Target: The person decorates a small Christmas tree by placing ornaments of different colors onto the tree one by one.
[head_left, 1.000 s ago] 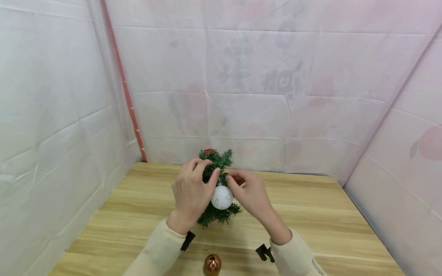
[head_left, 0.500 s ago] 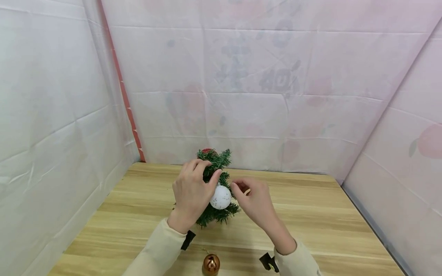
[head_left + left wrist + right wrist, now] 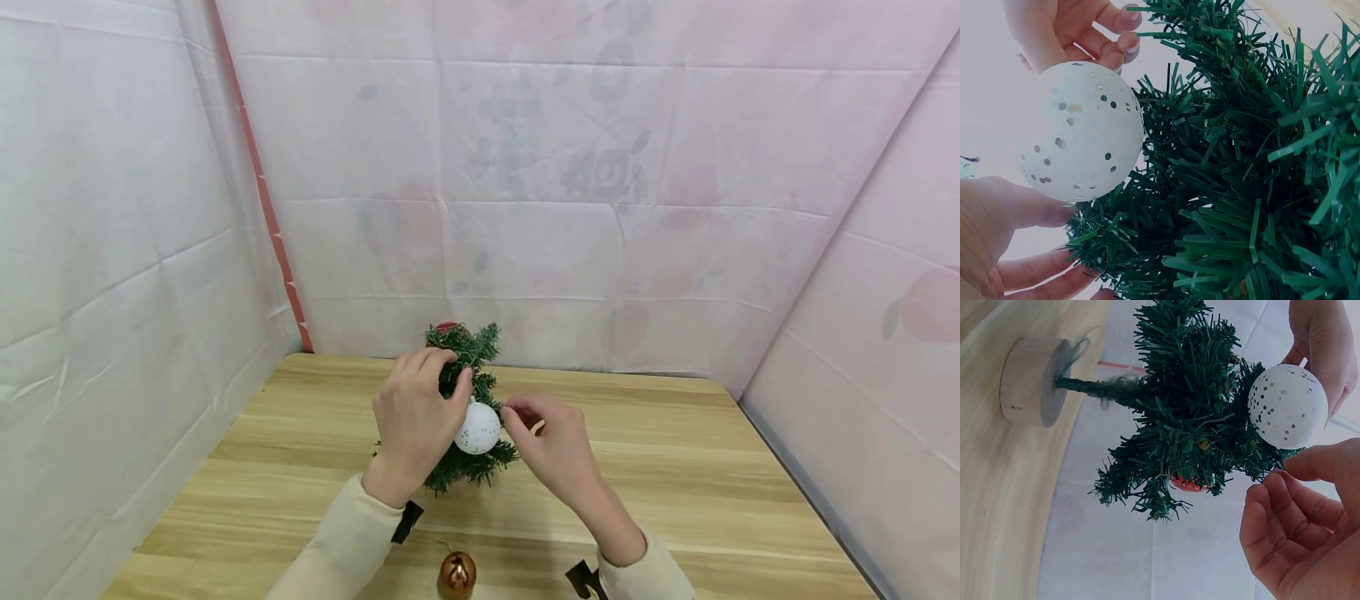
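Observation:
A small green Christmas tree [image 3: 480,346] has a white speckled bauble [image 3: 477,428] hanging from an upper branch, facing me. My left hand [image 3: 416,410] holds the upper part of the tree from the left; its thumb and fingers close around a branch in the left wrist view. On the other side, my right hand [image 3: 551,437] has thumb and fingertips together at a branch tip beside the bauble. The right wrist view shows the bauble [image 3: 1288,406] next to that thumb, and a red ornament [image 3: 1188,482] half hidden among the needles.
A shiny copper bauble [image 3: 457,574] with a gold loop lies on the wooden table [image 3: 300,467] near its front edge. The tree stands on a round wooden base [image 3: 1035,381]. White printed sheets [image 3: 525,208] enclose the back and both sides.
My right hand drew back a little to the right and down from the bauble's top, then came to the branch beside it. The left hand stays on the tree; the view shifted slightly.

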Demonstrator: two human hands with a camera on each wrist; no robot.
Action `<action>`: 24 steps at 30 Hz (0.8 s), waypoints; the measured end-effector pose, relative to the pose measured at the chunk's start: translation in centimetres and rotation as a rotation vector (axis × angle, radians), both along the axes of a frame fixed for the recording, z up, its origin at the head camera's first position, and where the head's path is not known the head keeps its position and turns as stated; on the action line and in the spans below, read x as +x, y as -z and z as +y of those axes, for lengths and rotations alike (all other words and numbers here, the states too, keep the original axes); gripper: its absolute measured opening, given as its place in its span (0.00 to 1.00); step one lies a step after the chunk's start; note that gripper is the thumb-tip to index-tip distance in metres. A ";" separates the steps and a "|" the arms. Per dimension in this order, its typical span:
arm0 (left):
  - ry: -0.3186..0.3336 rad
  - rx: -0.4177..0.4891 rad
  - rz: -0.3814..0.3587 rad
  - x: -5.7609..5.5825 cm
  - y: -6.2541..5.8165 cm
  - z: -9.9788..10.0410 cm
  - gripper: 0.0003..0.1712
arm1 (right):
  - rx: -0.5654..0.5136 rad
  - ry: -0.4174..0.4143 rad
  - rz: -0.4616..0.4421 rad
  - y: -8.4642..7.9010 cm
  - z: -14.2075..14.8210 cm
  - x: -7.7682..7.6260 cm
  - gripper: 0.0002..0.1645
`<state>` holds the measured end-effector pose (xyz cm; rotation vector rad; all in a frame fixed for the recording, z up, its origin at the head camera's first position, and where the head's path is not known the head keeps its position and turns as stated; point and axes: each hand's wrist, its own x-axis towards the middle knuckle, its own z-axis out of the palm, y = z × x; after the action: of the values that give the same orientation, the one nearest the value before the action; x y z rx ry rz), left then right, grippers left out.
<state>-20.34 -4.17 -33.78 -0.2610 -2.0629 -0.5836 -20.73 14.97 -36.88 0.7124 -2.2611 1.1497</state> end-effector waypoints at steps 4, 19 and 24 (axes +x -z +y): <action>0.005 -0.006 0.012 0.0 0.0 -0.1 0.09 | -0.005 -0.003 0.008 0.1 0.1 0.3 0.05; 0.020 -0.050 0.032 -0.1 0.0 -0.8 0.08 | 0.006 0.007 -0.003 0.5 0.5 0.9 0.05; 0.038 -0.064 0.025 -0.1 0.1 -1.3 0.08 | 0.016 -0.024 -0.046 0.8 0.8 1.2 0.05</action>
<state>-20.39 -5.47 -33.88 -0.3439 -2.0590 -0.5347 -19.55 15.77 -37.65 0.7282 -2.3077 1.1714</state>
